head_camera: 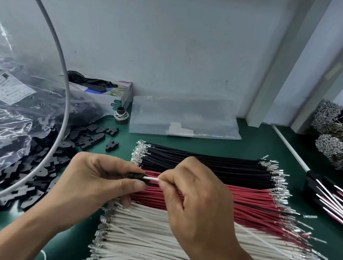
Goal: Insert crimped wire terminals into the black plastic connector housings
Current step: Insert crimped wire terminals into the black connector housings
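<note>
Single view only, from a camera worn on the person's head. It looks forward and steeply down onto a green table, close enough that the forearms enter from the near edge. The wide lens bends straight lines toward the borders. The far wall fills the upper half; a grey cable arcs close across the left.

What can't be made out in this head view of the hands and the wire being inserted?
- Black housing: mostly hidden inside the left hand; its cavities don't show.
- White wire: its terminal end is out of sight at the housing, so seating depth is unknown; the right hand covers its middle.
- Bag label: print too small to read.
- White wire row: cut off by the bottom edge.
</note>
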